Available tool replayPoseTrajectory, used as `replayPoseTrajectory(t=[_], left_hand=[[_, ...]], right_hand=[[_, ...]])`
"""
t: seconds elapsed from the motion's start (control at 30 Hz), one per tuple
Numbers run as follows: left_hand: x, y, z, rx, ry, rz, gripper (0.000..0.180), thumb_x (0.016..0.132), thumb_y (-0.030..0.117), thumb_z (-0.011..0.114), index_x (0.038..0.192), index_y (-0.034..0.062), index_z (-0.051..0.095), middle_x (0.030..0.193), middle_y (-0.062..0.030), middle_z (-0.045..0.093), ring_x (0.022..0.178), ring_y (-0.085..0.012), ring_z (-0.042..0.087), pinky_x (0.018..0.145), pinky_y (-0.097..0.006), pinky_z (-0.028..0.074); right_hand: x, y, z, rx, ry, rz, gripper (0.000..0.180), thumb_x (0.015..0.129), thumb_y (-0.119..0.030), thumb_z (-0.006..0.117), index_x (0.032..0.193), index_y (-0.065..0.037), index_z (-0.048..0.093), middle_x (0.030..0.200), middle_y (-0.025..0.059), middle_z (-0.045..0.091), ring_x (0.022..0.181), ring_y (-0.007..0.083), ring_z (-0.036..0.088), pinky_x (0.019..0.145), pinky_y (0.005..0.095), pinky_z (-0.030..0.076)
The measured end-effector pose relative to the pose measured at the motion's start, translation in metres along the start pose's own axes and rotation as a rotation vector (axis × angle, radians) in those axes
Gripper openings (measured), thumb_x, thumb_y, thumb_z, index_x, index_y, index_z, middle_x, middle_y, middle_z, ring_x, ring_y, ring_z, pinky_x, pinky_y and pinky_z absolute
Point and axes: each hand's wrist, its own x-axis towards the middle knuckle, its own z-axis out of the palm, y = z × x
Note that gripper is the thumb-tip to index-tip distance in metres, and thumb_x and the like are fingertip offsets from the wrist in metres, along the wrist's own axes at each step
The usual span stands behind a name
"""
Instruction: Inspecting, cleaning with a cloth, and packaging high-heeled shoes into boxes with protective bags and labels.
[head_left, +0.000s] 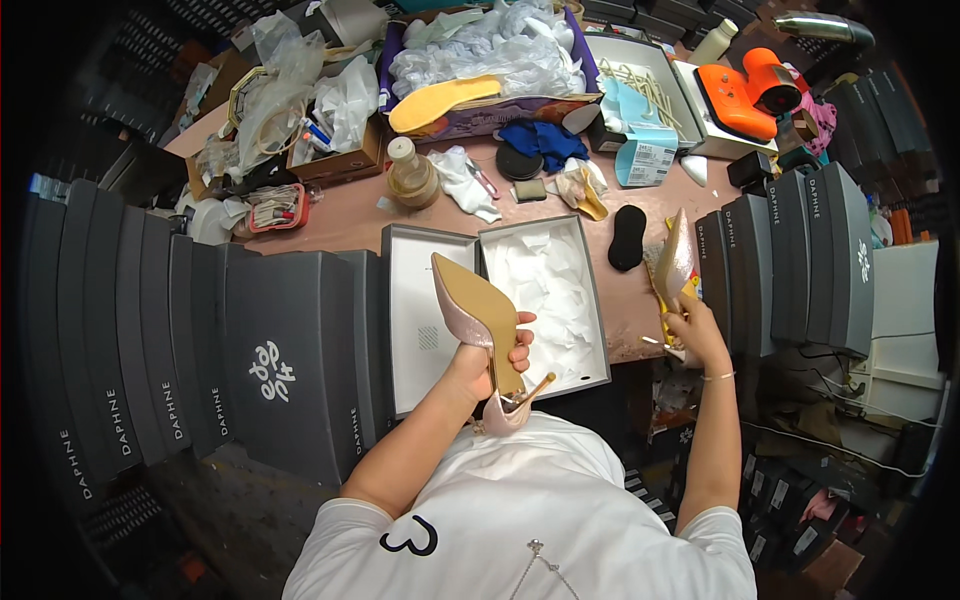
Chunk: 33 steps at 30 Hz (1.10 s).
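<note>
My left hand (pixel 474 368) is wrapped round a pale pink, pointed high-heeled shoe (pixel 478 285). Its tan sole faces up, its toe points away from me, and the thin heel sticks out at the near end. Over at the right, my right hand (pixel 698 330) grips a matching pink high-heeled shoe (pixel 679 255) at its middle, toe pointing away; the hand covers part of it. Between the hands lies an open grey shoebox (pixel 603 345) lined with white tissue paper (pixel 545 300). The box's lid (pixel 428 290) is beside it, partly behind the left shoe.
Dark shoeboxes (pixel 290 350) stand in a row at left, and more shoeboxes (pixel 790 255) at right. Farther back are a glue jar (pixel 412 180), a black oval pad (pixel 627 238), a blue cloth (pixel 545 142), a plastic-filled purple carton (pixel 490 117) and an orange device (pixel 735 100).
</note>
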Motion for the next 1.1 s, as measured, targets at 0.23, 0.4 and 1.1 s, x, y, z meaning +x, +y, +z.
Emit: replayPoseTrajectory(t=[0.23, 0.4, 1.1], left_hand=[[0.008, 0.008, 0.017, -0.104, 0.02, 0.131, 0.036, 0.093, 0.028, 0.053, 0.115, -0.0002, 0.05, 0.084, -0.0067, 0.053, 0.06, -0.0115, 0.045, 0.054, -0.026, 0.04], [0.009, -0.001, 0.048, 0.118, 0.214, 0.557, 0.029, 0.097, 0.019, 0.049, 0.121, 0.0031, 0.047, 0.088, -0.0069, 0.055, 0.075, -0.0135, 0.053, 0.071, -0.028, 0.048], [0.001, 0.012, 0.032, 0.594, 0.006, 0.518, 0.045, 0.093, 0.008, 0.049, 0.135, 0.0003, 0.036, 0.109, -0.0123, 0.058, 0.096, -0.0174, 0.061, 0.081, -0.029, 0.052]], right_hand=[[0.002, -0.024, 0.04, -0.127, 0.148, -0.428, 0.073, 0.076, -0.024, 0.075, 0.137, -0.002, 0.04, 0.134, 0.0234, 0.045, 0.119, 0.0337, 0.05, 0.095, 0.0382, 0.043], [-0.065, -0.099, 0.149, 1.145, -0.437, -0.037, 0.055, 0.097, -0.027, 0.049, 0.142, -0.003, 0.03, 0.123, 0.0125, 0.053, 0.107, 0.0173, 0.053, 0.09, 0.0317, 0.043], [-0.13, -0.063, 0.121, 0.888, -0.456, 0.101, 0.019, 0.095, -0.015, 0.055, 0.1, 0.001, 0.063, 0.064, -0.0035, 0.047, 0.055, 0.0025, 0.035, 0.048, 0.0187, 0.029]])
